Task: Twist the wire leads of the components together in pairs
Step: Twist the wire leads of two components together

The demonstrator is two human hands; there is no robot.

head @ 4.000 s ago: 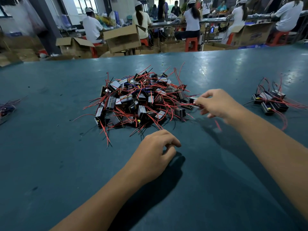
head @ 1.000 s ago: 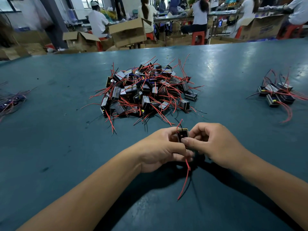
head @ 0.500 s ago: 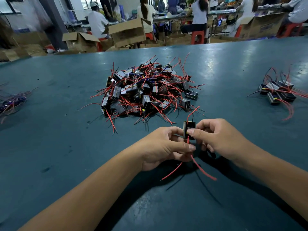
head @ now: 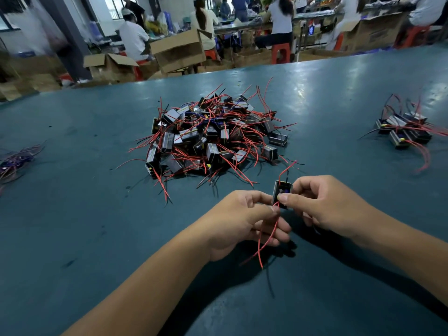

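Holding one small black component [head: 281, 194] upright above the table [head: 72, 214], your right hand [head: 324, 204] pinches its body between thumb and forefinger. Your left hand [head: 242, 221] has its thumb and fingers curled round the red wires [head: 269, 238] hanging from the underside of that part; their loose ends trail down past the left palm toward you. A shorter red lead and a black one stick up from the top of the part.

Just beyond your hands lies the big pile of components [head: 211, 139], its red leads splaying outward in every direction; the nearest stray ends reach close to your knuckles. Well off to your right sits a small cluster [head: 404, 132] of similar parts, and at the left edge of view another tangle of wires [head: 17, 161]. Between these groups the green tabletop gives you open surface on both sides of your forearms and toward you. At the far table edge stand cardboard boxes [head: 179, 52], with seated people [head: 133, 37] behind them.
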